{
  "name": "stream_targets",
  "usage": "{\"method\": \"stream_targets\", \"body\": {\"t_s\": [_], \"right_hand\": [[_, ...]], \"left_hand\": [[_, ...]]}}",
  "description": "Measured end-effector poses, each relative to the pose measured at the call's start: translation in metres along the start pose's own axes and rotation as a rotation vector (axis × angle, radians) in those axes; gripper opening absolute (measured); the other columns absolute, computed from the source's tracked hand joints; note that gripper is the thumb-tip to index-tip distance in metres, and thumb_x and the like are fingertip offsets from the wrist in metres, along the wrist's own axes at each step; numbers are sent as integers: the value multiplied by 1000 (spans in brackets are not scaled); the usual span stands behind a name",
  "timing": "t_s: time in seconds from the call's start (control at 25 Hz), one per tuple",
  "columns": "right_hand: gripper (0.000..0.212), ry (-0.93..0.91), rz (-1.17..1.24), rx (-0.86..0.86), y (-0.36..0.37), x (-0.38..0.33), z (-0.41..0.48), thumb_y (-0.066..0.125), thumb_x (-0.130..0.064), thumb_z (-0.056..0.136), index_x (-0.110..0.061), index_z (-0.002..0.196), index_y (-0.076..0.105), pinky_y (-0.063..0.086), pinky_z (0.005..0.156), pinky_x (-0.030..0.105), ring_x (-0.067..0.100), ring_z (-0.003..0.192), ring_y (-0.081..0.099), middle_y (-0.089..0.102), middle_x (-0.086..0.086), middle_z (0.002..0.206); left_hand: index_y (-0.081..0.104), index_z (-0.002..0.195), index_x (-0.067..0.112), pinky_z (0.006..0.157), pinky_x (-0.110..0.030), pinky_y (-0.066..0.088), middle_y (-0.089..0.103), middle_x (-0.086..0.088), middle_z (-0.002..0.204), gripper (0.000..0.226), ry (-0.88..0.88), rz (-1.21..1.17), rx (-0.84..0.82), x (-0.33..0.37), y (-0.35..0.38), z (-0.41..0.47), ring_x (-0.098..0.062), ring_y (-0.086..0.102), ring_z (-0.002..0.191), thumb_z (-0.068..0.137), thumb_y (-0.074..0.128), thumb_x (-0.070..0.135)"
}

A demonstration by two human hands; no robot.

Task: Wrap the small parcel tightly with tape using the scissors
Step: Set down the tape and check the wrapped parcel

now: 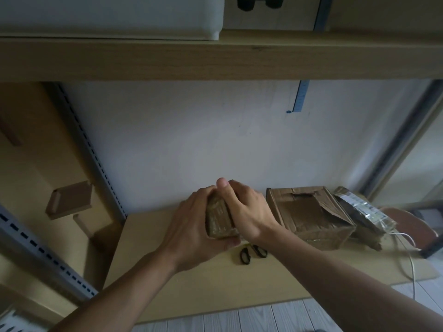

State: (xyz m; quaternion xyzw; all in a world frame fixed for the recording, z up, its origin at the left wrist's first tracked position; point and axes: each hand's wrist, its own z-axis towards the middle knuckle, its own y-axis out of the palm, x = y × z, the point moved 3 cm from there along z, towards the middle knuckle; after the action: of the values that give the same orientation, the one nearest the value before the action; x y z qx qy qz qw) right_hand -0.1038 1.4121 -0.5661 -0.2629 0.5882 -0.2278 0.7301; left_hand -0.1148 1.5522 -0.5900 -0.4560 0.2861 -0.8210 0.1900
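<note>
A small brown parcel (219, 219) with glossy tape on it is held just above the low wooden shelf (167, 271), between both hands. My left hand (191, 226) cups its left side and underside, thumb curled under the near end. My right hand (244, 209) wraps over its right side and top. Black-handled scissors (251, 254) lie on the shelf just below the parcel; their blades are hidden behind my hands. No tape roll is visible.
A larger torn cardboard box (311, 216) stands right of my hands, with a plastic-wrapped package (364, 212) leaning behind it. A white cable (410, 257) trails off the shelf's right end. An upper shelf board (215, 58) spans overhead. Metal rack uprights (91, 149) stand at left.
</note>
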Motion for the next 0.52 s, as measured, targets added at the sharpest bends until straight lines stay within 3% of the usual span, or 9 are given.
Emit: {"method": "stream_targets", "body": {"t_s": [0.12,0.28,0.32,0.4,0.52], "right_hand": [[51,48,45,125,-2,-1,1,27,-57,100,-26,63,44,42,62,37,16,61,51,54,-5,63],[64,103,173,203,-16,4,9,31,-53,103,-3,66,46,47,65,46,17,58,46,52,4,62],[70,110,199,151,-16,3,10,29,-60,101,0,71,51,49,68,46,17,62,51,56,4,66],[76,116,248,-21,-8,2,11,25,-76,93,-11,81,62,53,77,44,17,76,63,67,0,79],[60,114,276,-114,-1,4,11,36,-79,88,-25,77,58,52,91,47,19,86,63,66,-3,85]], "left_hand": [[46,126,31,82,-37,52,58,20,114,87,17,47,19,6,3,-4,-2,59,100,56,88,58],[42,131,26,89,-35,46,55,17,118,89,120,203,12,14,2,-2,-6,55,102,61,81,63],[40,131,26,89,-34,44,54,15,118,88,131,248,8,14,2,0,-8,55,103,62,79,64],[39,132,24,87,-31,43,54,12,117,87,137,364,14,14,2,3,-10,55,102,64,75,66],[47,128,17,85,-32,45,55,8,111,83,134,520,22,16,7,5,-14,55,99,68,67,70]]}}
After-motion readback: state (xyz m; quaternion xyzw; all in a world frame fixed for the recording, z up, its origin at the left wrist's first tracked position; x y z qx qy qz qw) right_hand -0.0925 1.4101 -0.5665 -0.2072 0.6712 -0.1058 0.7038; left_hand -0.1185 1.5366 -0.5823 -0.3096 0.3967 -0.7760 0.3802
